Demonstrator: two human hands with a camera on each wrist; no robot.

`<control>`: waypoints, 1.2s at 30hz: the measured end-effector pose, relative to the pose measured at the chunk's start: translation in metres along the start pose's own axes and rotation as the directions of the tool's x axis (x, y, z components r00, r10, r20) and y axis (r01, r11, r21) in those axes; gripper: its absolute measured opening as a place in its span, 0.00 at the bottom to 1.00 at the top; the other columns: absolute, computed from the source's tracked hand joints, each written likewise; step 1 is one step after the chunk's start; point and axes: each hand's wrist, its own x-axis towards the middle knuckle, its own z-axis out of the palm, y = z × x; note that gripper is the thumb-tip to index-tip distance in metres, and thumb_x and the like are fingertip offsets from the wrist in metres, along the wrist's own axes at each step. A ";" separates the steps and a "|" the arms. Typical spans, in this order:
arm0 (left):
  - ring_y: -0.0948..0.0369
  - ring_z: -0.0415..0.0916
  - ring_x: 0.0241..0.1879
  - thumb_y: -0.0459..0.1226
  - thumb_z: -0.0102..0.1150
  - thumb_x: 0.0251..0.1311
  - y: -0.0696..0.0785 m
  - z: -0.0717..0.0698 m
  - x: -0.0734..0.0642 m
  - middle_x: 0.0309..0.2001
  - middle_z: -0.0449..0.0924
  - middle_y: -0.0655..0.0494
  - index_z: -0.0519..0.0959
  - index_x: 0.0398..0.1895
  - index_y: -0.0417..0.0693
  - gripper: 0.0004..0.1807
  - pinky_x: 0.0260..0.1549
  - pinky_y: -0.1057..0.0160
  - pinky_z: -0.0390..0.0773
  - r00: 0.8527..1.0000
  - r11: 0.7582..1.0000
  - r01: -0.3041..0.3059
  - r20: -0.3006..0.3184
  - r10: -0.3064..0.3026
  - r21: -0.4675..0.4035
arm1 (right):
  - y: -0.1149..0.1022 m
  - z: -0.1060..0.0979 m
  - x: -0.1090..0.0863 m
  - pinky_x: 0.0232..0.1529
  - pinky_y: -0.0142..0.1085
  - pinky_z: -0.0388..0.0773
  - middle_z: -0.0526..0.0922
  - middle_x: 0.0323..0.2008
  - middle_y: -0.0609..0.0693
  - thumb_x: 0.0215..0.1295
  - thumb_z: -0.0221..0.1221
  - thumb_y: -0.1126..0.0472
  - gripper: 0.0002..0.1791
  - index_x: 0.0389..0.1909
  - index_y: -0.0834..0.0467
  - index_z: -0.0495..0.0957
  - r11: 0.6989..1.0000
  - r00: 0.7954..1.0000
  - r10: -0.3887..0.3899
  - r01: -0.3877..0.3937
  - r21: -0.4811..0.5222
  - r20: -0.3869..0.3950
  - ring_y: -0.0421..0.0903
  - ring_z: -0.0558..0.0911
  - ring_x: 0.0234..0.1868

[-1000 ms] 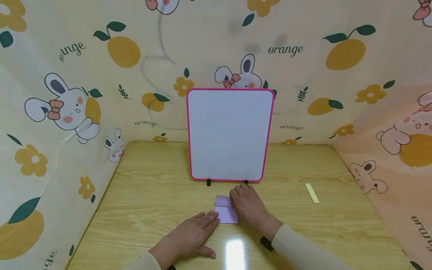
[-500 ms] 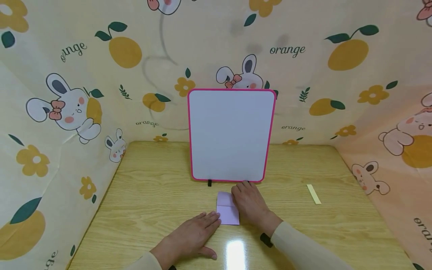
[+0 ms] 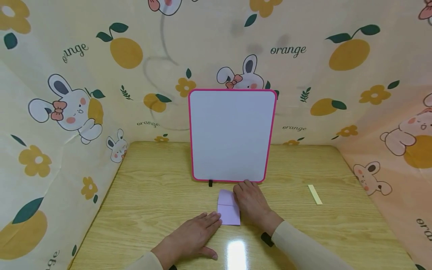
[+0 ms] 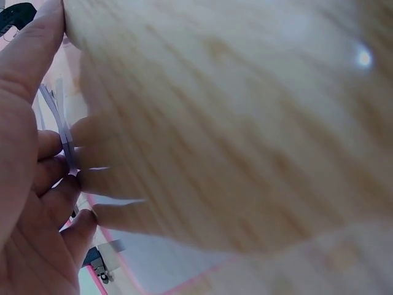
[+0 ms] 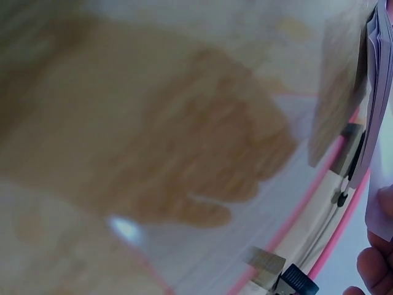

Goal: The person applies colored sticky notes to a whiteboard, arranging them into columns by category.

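Observation:
A folded sheet of purple paper [image 3: 228, 215] lies in the middle of the table, a crease across it and its far flap lifted toward the whiteboard. My left hand [image 3: 190, 236] rests palm down, its straight fingertips pressing the paper's near left edge. At the right side of the far flap, my right hand [image 3: 251, 204] has curled fingers pinching the paper. Several layers of the purple paper [image 5: 377, 92] show edge-on in the right wrist view, with fingertips [image 5: 385, 200] against them. In the left wrist view, the paper's edge [image 4: 61, 126] stands at my fingers.
A whiteboard [image 3: 233, 135] with a pink frame stands upright just behind the paper on small black feet [image 3: 210, 183]. A pale yellow strip [image 3: 315, 194] lies to the right on the wood-grain table [image 3: 152, 187]. Patterned cloth [image 3: 209, 45] surrounds the table's back and sides.
The paper's far flap has opened out away from me, toward the whiteboard, and my right hand has moved slightly forward with it. My left hand stays at the paper's near left edge.

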 end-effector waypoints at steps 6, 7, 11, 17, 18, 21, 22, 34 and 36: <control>0.53 0.61 0.80 0.73 0.44 0.68 0.000 0.000 0.001 0.80 0.63 0.46 0.65 0.80 0.42 0.53 0.79 0.54 0.66 1.000 1.000 -0.002 -0.005 0.002 -0.005 | 0.003 0.001 0.000 0.41 0.42 0.76 0.80 0.35 0.50 0.74 0.63 0.63 0.06 0.36 0.57 0.77 1.000 1.000 0.003 -0.003 0.000 0.011 0.50 0.77 0.39; 0.53 0.61 0.80 0.73 0.44 0.68 0.000 0.000 0.001 0.80 0.63 0.46 0.65 0.80 0.42 0.53 0.79 0.54 0.66 1.000 1.000 -0.001 -0.002 0.001 -0.003 | 0.003 0.001 0.000 0.42 0.42 0.76 0.81 0.35 0.50 0.74 0.62 0.63 0.05 0.36 0.57 0.77 1.000 1.000 0.004 -0.004 0.003 0.018 0.51 0.77 0.39; 0.53 0.61 0.80 0.73 0.44 0.68 -0.001 0.001 0.002 0.80 0.63 0.46 0.65 0.80 0.42 0.53 0.79 0.54 0.66 1.000 1.000 -0.002 -0.002 0.002 0.004 | 0.005 0.000 0.000 0.43 0.43 0.77 0.82 0.36 0.51 0.73 0.62 0.63 0.04 0.37 0.57 0.77 1.000 1.000 0.008 -0.008 0.001 0.020 0.51 0.78 0.41; 0.54 0.61 0.80 0.74 0.43 0.67 -0.001 0.001 0.002 0.81 0.63 0.47 0.65 0.80 0.43 0.53 0.78 0.55 0.66 1.000 1.000 0.000 0.003 0.000 0.007 | 0.006 0.000 0.001 0.39 0.41 0.75 0.81 0.34 0.50 0.71 0.64 0.64 0.04 0.37 0.56 0.78 1.000 1.000 0.023 -0.023 -0.015 -0.016 0.50 0.77 0.39; 0.54 0.61 0.81 0.74 0.43 0.67 -0.001 0.001 0.002 0.81 0.63 0.47 0.65 0.80 0.43 0.53 0.78 0.55 0.66 1.000 1.000 0.001 0.004 -0.001 0.006 | 0.006 0.000 0.001 0.39 0.41 0.75 0.81 0.34 0.50 0.71 0.64 0.64 0.04 0.37 0.57 0.78 1.000 0.999 0.028 -0.028 -0.010 -0.021 0.50 0.76 0.38; 0.54 0.61 0.81 0.74 0.43 0.67 -0.001 0.000 0.001 0.81 0.63 0.47 0.65 0.80 0.43 0.53 0.79 0.55 0.66 1.000 1.000 0.002 0.005 -0.002 0.001 | 0.007 0.001 0.002 0.38 0.40 0.74 0.80 0.33 0.50 0.71 0.65 0.64 0.04 0.37 0.57 0.79 0.999 0.999 0.041 -0.041 0.001 -0.036 0.49 0.75 0.37; 0.54 0.61 0.81 0.74 0.43 0.67 -0.001 0.001 0.001 0.81 0.63 0.47 0.65 0.80 0.43 0.53 0.79 0.55 0.66 1.000 1.000 0.002 0.005 -0.002 0.001 | 0.007 0.001 0.002 0.37 0.40 0.74 0.80 0.33 0.50 0.71 0.65 0.64 0.04 0.37 0.57 0.78 0.999 0.998 0.042 -0.042 0.004 -0.037 0.49 0.75 0.36; 0.54 0.60 0.81 0.74 0.42 0.67 0.000 0.000 0.000 0.81 0.62 0.47 0.64 0.80 0.43 0.54 0.79 0.55 0.66 1.000 1.000 0.003 0.006 -0.003 0.006 | 0.010 0.001 0.005 0.36 0.39 0.73 0.81 0.32 0.50 0.69 0.67 0.63 0.05 0.36 0.58 0.80 0.998 0.996 0.051 -0.049 0.030 -0.073 0.49 0.75 0.36; 0.54 0.61 0.81 0.74 0.43 0.67 0.000 0.001 0.000 0.81 0.63 0.47 0.65 0.80 0.43 0.54 0.78 0.55 0.66 1.000 1.000 0.001 0.003 -0.001 0.009 | 0.010 0.001 0.006 0.36 0.40 0.74 0.82 0.33 0.50 0.68 0.67 0.63 0.05 0.36 0.58 0.80 0.998 0.995 0.057 -0.054 0.042 -0.083 0.50 0.77 0.37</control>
